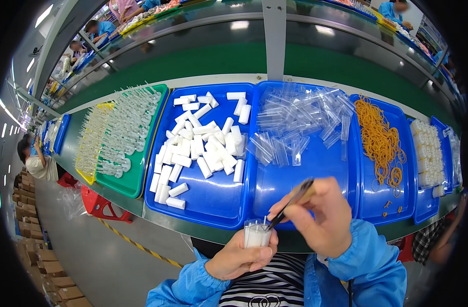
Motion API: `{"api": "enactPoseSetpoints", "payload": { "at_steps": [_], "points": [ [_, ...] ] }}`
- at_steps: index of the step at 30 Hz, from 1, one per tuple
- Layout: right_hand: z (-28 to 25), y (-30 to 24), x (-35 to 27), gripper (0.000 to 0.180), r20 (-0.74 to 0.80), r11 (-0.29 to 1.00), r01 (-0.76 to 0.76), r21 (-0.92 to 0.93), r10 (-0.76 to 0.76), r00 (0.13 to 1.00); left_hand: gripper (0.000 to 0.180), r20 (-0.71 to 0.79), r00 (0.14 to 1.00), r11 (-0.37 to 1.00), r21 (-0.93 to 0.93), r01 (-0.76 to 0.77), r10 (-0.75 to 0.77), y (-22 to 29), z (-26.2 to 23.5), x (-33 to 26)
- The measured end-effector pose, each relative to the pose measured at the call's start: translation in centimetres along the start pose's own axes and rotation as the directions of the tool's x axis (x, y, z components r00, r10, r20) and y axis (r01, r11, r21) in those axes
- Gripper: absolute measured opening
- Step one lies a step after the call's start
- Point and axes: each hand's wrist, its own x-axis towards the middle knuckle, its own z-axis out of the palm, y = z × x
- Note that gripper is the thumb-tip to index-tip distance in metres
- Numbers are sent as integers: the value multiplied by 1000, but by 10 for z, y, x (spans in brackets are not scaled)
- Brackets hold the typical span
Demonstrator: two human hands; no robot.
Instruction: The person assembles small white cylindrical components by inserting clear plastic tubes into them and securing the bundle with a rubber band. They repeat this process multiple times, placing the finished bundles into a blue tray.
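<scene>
My left hand [246,255] is closed around a small upright bundle of white foam-like pieces and clear plastic sleeves [257,234], low at the front edge of the table. A slim black tool [291,204], with the look of tweezers, is gripped in my right hand [321,215]. Its tip reaches down to the bundle's top rim, where thin pale stems stick up. Whether the tip grips anything is too small to tell. Beyond my hands lies a blue tray [295,187] with a heap of clear plastic sleeves [300,112] at its far side.
White cylindrical pieces [198,146] fill a blue tray to the left. Farther left, a green tray [137,174] holds rows of thin-stemmed translucent parts. Yellow rubber bands [377,133] lie in a tray on the right, before stacked white bundles [428,153]. A metal post [275,41] stands behind.
</scene>
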Motion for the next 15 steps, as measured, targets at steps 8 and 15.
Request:
{"api": "enactPoseSetpoints", "payload": {
  "at_steps": [8, 15],
  "points": [
    [-22, -2, 12, 15, -45, 918, 41, -394, -64, 997, 48, -90, 994, 993, 102, -57, 67, 6, 5, -2],
    [-56, 22, -9, 21, 354, 170, 356, -919, -44, 934, 55, -46, 969, 769, 619, -162, 241, 11, 5, 2]
  ]
}}
